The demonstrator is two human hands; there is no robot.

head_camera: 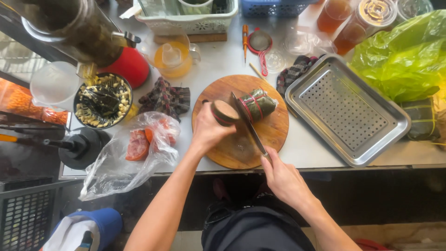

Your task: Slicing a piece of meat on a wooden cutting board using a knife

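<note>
— Progress on the leaf-wrapped roll (258, 104)?
— Judging by the gap, one end piece (224, 113) is already cut off; the longer part remains whole

— Grips?
— Left hand (207, 131) clasps that cut piece, just left of the blade. Right hand (283, 179) is clenched on the knife (248, 124), roll lying beyond its tip on the wooden board (274, 130)

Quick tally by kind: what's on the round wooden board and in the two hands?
Leaf-wrapped roll pieces tied with red bands: 2 (cut piece in left hand, larger piece)
Long-bladed knife in right hand: 1
Round wooden cutting board: 1
Total: 4
</note>
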